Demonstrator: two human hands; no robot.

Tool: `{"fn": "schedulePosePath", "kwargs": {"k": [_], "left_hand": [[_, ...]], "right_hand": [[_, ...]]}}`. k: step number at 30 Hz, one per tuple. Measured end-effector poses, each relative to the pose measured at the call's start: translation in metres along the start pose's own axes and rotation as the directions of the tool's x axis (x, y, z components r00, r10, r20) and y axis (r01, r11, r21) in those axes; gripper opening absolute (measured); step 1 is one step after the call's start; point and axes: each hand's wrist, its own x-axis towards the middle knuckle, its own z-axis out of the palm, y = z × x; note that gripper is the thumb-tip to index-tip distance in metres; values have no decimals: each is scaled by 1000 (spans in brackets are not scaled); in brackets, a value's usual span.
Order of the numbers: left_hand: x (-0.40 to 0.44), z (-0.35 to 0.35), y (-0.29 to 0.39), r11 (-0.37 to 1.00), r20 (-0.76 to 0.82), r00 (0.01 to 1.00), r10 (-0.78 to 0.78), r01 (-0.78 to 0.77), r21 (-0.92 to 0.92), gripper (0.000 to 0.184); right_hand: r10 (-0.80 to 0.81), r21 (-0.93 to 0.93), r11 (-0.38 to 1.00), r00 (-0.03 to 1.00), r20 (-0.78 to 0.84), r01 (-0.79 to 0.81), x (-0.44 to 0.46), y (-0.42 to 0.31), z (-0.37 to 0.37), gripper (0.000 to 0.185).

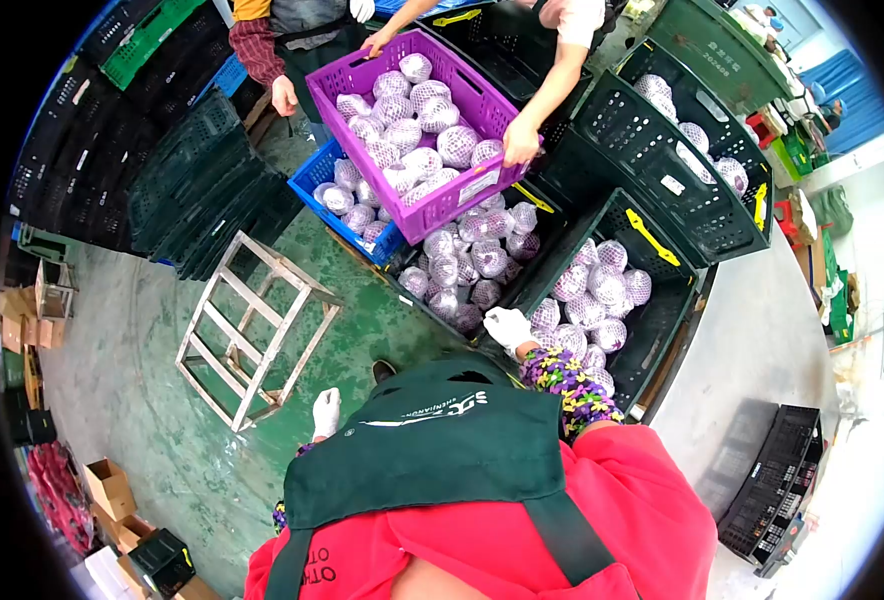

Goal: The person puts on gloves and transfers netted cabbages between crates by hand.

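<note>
My right hand (510, 328), in a white glove, is closed on the near rim of a dark green crate (652, 340). Round, purple-toned fruits in white netting (594, 300) fill much of that crate. Beside it stands another dark crate holding similar wrapped fruits (467, 258). My left hand (327, 412), also white-gloved, hangs low beside my green apron (432, 430). Its fingers look loosely extended, with nothing visible in them. Across from me, a co-worker's bare hands (522, 142) hold a purple crate (424, 212) of wrapped fruits, tilted above the blue crate and the dark one.
A blue crate (307, 185) with wrapped fruits sits under the purple one. At the right, a raised dark crate (652, 150) holds more. A metal frame stand (252, 345) is on the floor at left, near stacked dark crates (202, 190). A second person stands behind.
</note>
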Motion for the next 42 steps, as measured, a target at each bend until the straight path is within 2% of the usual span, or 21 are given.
{"fn": "schedulePosePath", "kwargs": {"k": [6,8,9,13,15,16,20,22,25,29,31,37,42], "left_hand": [[3,4,4,995,2,998,69,-69,70,33],[3,6,6,997,-1,999,52,-52,62,33],[-1,10,-2,997,-12,999,51,-50,62,34],[4,10,-11,999,-10,1000,-16,17,51,35],[1,11,-10,997,-32,999,-38,40,61,36],[0,15,-19,999,-73,997,18,-14,52,34],[-7,14,-1,999,-64,997,-48,46,-22,32],[-6,15,-1,999,-88,996,25,-22,38,32],[-7,19,-4,998,-117,992,47,-44,34,32],[-10,21,-1,998,-133,990,43,-37,43,32],[-18,19,8,996,-124,991,45,-35,81,32],[-2,28,-19,996,-112,990,83,-81,22,31],[-7,24,-10,996,-105,991,81,-76,49,32]], "right_hand": [[-49,-25,999,997,-54,48,-4,0,-2,32],[-51,-30,998,997,-57,49,-6,-3,-5,32],[-18,-15,1000,1000,9,18,-5,3,1,32],[-72,-74,995,995,-69,67,1,8,8,31],[-53,-69,996,998,-36,51,-1,6,3,30],[-55,-58,997,998,-23,54,-2,9,7,31],[-59,-41,997,998,11,59,6,15,11,32],[-80,-37,996,997,-17,80,5,14,10,30],[-140,-53,989,989,-45,138,4,18,13,31],[-65,18,998,998,21,65,6,17,10,33],[-80,42,996,997,10,79,5,20,12,33],[-113,43,993,993,22,112,3,17,7,32],[-143,34,989,990,-4,143,5,19,9,32]]}}
